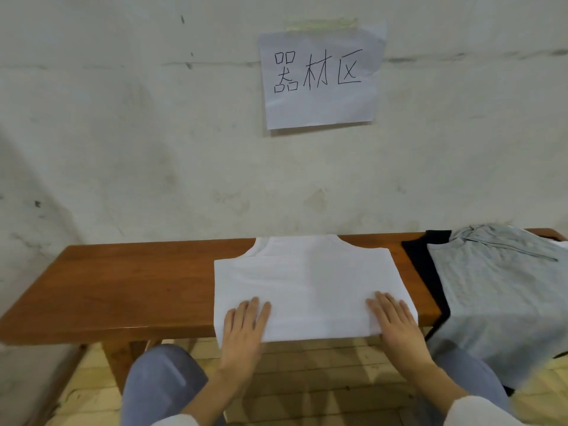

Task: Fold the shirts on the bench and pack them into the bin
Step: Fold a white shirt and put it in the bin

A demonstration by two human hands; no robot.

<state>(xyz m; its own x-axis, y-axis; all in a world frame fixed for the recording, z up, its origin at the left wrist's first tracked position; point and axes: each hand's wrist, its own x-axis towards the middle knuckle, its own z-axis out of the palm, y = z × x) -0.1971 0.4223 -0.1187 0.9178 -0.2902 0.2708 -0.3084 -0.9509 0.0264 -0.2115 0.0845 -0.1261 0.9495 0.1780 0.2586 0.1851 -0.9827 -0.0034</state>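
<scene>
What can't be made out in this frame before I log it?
1. Bin: nowhere in the head view, so its place is unknown.
2. Black garment: mostly covered by the grey shirt; only its edge shows.
3. Grey shirt: cut off by the right frame edge.
4. White shirt: the left hand and right hand lie flat on its near edge; the layers beneath cannot be counted.

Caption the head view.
Left hand and right hand press flat on a white sleeveless shirt on a reddish-brown wooden bench, beside a grey shirt atop a black shirt.
</scene>
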